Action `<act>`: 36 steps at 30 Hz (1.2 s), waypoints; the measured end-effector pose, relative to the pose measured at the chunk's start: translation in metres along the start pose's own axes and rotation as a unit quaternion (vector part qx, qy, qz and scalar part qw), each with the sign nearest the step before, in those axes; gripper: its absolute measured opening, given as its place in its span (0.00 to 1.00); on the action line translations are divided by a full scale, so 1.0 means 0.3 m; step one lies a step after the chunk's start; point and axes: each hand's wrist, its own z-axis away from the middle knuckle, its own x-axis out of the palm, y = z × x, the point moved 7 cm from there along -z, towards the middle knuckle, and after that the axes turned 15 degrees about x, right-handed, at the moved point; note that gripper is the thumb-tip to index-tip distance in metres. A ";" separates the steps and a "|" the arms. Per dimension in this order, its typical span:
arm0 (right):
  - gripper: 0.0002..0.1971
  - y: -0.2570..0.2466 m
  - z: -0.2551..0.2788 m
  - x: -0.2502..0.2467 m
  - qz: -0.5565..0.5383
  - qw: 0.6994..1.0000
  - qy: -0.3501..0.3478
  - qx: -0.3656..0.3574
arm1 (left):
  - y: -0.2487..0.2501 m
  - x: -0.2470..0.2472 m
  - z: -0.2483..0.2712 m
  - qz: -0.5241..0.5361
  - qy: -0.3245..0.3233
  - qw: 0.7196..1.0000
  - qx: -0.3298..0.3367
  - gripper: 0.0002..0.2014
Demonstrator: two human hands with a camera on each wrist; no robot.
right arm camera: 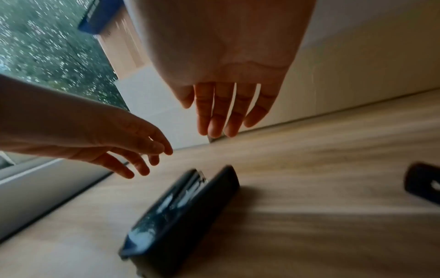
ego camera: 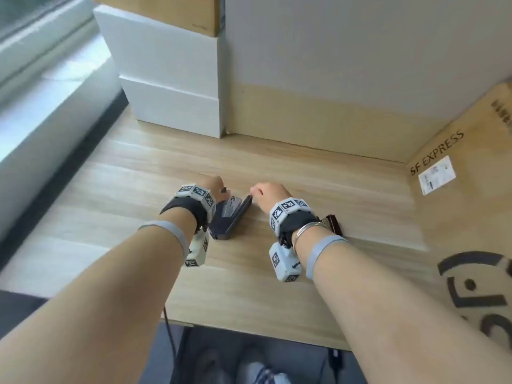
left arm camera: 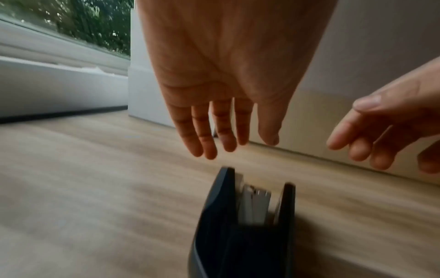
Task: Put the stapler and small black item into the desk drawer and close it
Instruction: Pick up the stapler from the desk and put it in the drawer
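A black stapler [ego camera: 231, 217] lies on its side on the wooden desk [ego camera: 304, 167], its metal staple channel showing between base and top. My left hand [ego camera: 214, 187] hovers over its far left end with fingers straight, not touching it, as the left wrist view shows: left hand [left arm camera: 226, 135], stapler [left arm camera: 243, 225]. My right hand [ego camera: 263, 191] hangs open just right of the stapler's tip, also seen as right hand [right arm camera: 226, 112] above the stapler [right arm camera: 181, 208]. The small black item [ego camera: 333, 223] lies on the desk behind my right wrist, and the right wrist view shows the small black item [right arm camera: 422, 184] at its edge. No drawer is in view.
White boxes [ego camera: 166, 79] stand at the back left against a white and beige partition [ego camera: 332, 65]. A cardboard box marked SF EXPRESS [ego camera: 471, 195] walls the right side. A window sill [ego camera: 41, 92] runs along the left. The desk's front edge [ego camera: 249, 332] is near my elbows.
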 end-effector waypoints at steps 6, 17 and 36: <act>0.20 0.103 -0.052 0.134 0.033 0.998 -0.038 0.048 | -0.074 0.154 -0.031 0.043 -0.043 0.995 -0.084 0.43; 0.18 0.161 -0.101 0.187 0.024 0.996 -0.065 0.062 | -0.062 0.218 -0.095 0.010 -0.090 0.990 -0.111 0.53; 0.16 0.203 -0.115 0.217 0.053 0.993 -0.097 0.050 | -0.034 0.224 -0.082 -0.021 -0.073 0.996 -0.052 0.55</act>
